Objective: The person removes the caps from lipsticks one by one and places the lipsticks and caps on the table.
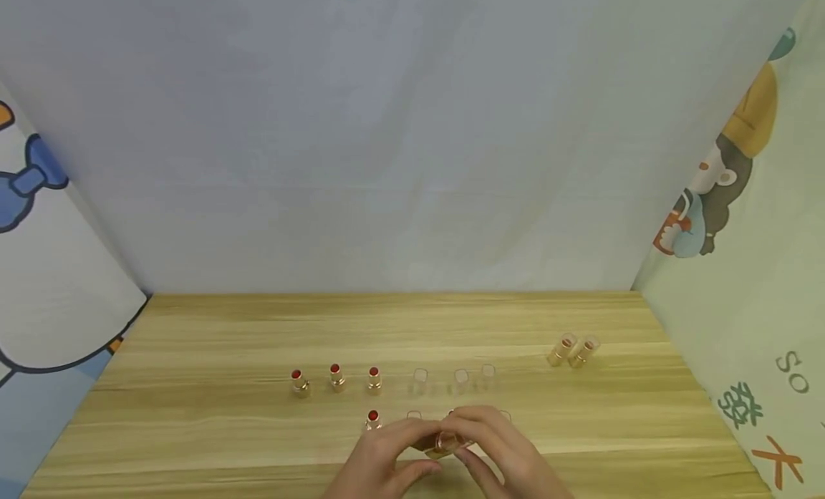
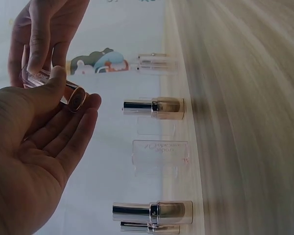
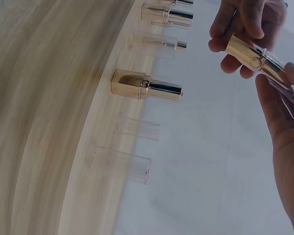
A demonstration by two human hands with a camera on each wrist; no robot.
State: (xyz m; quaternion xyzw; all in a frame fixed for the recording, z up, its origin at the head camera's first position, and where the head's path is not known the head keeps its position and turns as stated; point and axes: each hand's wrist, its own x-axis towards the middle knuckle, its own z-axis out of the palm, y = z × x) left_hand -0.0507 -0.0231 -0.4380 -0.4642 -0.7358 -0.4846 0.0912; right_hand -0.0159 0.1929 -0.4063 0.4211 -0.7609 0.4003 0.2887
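Both hands hold one lipstick [image 3: 245,53] just above the near part of the table. My left hand [image 1: 387,459] pinches its gold base between thumb and fingers. My right hand [image 1: 505,452] grips the clear cap [image 3: 281,88] at the other end. In the right wrist view the cap sits at least partly over the shiny inner tube. Beyond the hands, an uncapped red lipstick [image 1: 373,419] stands upright by the left fingers, and a clear cap [image 1: 414,414] stands near it. Another lipstick [image 3: 130,84] is mostly hidden by the right hand in the head view.
Farther back stand several uncapped lipsticks [image 1: 337,379] on the left and several clear caps [image 1: 460,381] in the middle. Two capped lipsticks [image 1: 561,350] stand together at the right on the wooden table [image 1: 225,327]. A pale cloth [image 1: 387,162] hangs behind the table.
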